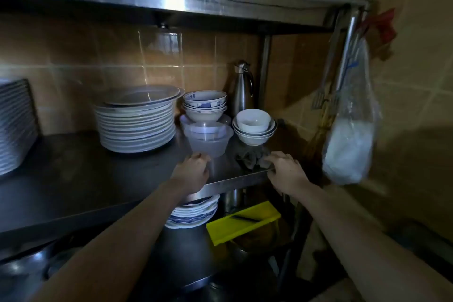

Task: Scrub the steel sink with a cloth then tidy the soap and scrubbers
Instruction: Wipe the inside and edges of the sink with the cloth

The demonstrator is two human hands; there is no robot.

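Crumpled grey cloth (pixel 248 158) is on the shelf (pixel 73 179) near the front edge, with a plastic tub (pixel 208 141) just left of it. The right hand (pixel 285 170) is nearest, reaching in from the cloth's right with fingertips on it. It's too dim to tell if that grip is pinching. The left hand (pixel 193 170), left of the cloth, is loosely curled and holds nothing.

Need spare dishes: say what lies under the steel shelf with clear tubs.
Stacked blue-patterned white plates and a yellow plastic tray holding a dark utensil. The steel shelf covers the stack's top; farther back is dark.
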